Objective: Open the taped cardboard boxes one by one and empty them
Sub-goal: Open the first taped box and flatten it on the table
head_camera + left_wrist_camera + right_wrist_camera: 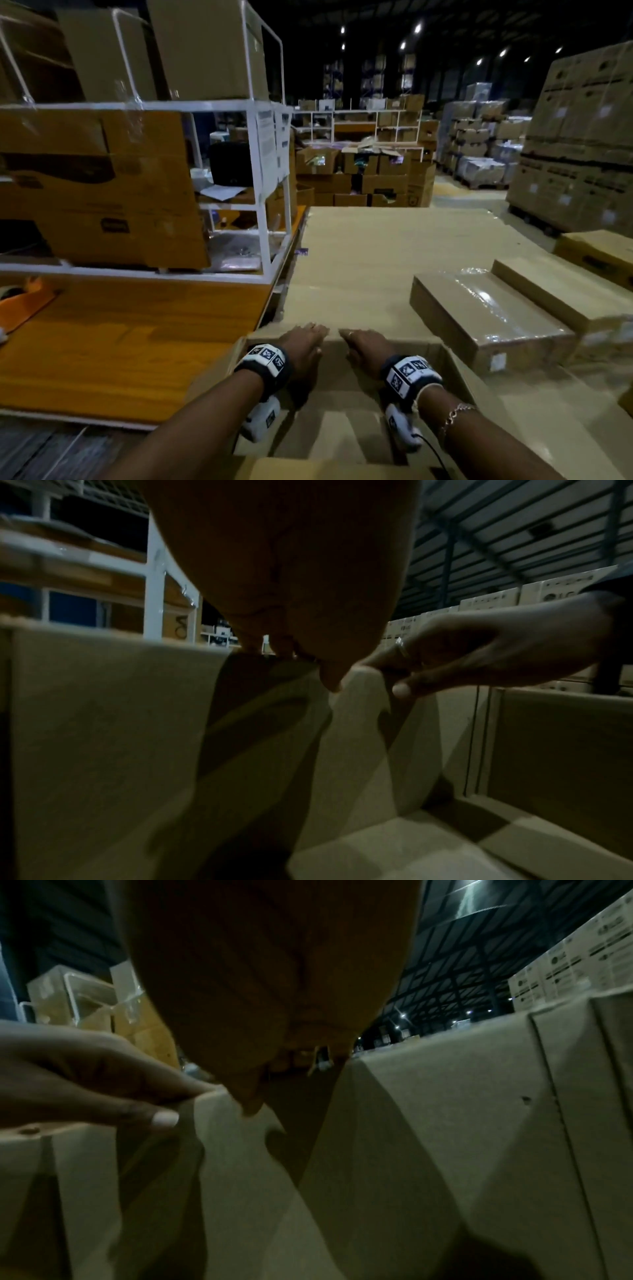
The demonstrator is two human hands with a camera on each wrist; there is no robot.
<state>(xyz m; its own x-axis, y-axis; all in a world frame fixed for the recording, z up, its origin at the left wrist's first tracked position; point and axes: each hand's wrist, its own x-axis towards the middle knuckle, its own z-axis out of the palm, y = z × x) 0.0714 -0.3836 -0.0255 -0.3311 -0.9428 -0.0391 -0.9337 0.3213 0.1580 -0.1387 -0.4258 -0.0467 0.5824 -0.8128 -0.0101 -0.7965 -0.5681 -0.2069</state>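
Note:
An open cardboard box [455,373] stands right in front of me, and only cardboard shows on its inner bottom [337,433]. Both hands are side by side on the top edge of its far flap [333,335]. My left hand [306,339] has its fingers over the edge and its thumb [161,1118] on the inner face. My right hand [361,344], with a ring on one finger, pinches the same edge, its thumb [402,689] inside. The wrist views show the flap's inner face [103,723] [428,1123] and both palms close up.
Two plastic-wrapped cardboard boxes [486,318] [565,294] lie on a wide cardboard surface [376,246] to the right. An orange table [120,346] and a white rack [267,205] full of boxes stand on the left. Tall stacked cartons [582,144] fill the right background.

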